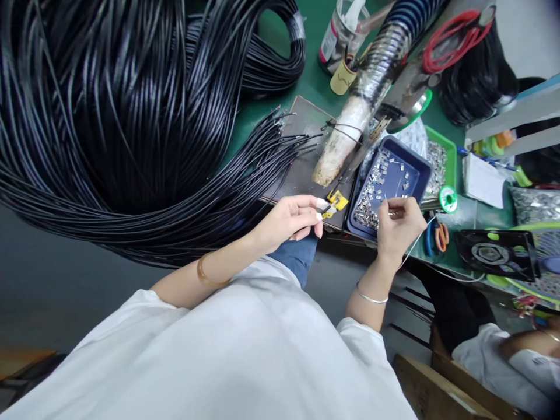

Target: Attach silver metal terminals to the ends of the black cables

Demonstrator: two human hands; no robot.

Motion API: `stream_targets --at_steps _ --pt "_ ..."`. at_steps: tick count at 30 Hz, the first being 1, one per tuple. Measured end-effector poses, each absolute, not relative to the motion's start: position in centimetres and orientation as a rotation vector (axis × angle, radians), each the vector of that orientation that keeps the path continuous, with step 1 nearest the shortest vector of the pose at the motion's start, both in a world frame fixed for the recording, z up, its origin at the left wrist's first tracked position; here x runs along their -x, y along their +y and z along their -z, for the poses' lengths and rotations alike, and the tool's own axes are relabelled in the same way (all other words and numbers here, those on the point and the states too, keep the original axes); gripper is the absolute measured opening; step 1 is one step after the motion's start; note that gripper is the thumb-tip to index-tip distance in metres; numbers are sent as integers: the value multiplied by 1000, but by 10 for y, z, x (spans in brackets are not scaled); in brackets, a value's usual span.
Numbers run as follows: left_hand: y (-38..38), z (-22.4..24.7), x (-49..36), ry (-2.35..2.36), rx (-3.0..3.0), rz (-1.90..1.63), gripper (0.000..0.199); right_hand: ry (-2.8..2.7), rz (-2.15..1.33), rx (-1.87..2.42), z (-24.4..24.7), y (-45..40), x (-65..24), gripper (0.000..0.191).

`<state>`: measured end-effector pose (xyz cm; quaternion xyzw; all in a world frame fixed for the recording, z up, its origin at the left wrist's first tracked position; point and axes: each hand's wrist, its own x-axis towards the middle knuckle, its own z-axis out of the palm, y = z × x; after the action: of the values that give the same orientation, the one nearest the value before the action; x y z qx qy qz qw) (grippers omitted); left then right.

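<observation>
My left hand (291, 219) is closed in a pinch, with white coverings on the thumb and a fingertip. Between them is the end of a black cable, right against a small yellow fixture (338, 200). A thin dark metal tip reaches down to that fixture from above. Over the near side of a blue tray (422, 175), my right hand (399, 224) pinches a thin strand of solder wire (413, 248) that trails behind the wrist. Small silver metal parts (367, 210) lie scattered in the tray under the fingers.
Large bundles of black cables (131, 116) cover the left side. A taped flexible duct (350, 128) slants over the board (306, 116). Farther right are a green bin (452, 151), a solder spool (448, 199), pliers (441, 236) and a fan (490, 254). Another person's sleeve (494, 356) shows lower right.
</observation>
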<state>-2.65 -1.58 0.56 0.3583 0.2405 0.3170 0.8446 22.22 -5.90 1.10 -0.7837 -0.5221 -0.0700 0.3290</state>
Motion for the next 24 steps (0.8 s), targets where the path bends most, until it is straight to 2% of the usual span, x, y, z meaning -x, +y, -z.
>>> stream_targets --at_steps 3,6,9,14,24 --pt "-18 8 16 647 -851 -729 15 -1196 -52 1757 -16 -70 -186 17" --pt "-20 13 11 745 -953 -843 17 -1183 -18 1571 -17 -78 -150 14" --pt "-19 11 12 734 -1096 -875 19 -1282 -125 1548 -10 -78 -132 8" --pt "-16 9 16 619 -1242 -750 35 -1293 -524 1488 4 -72 -135 7" --pt "-17 14 15 682 -1442 -752 23 -1324 -572 1455 3 -75 -140 5"
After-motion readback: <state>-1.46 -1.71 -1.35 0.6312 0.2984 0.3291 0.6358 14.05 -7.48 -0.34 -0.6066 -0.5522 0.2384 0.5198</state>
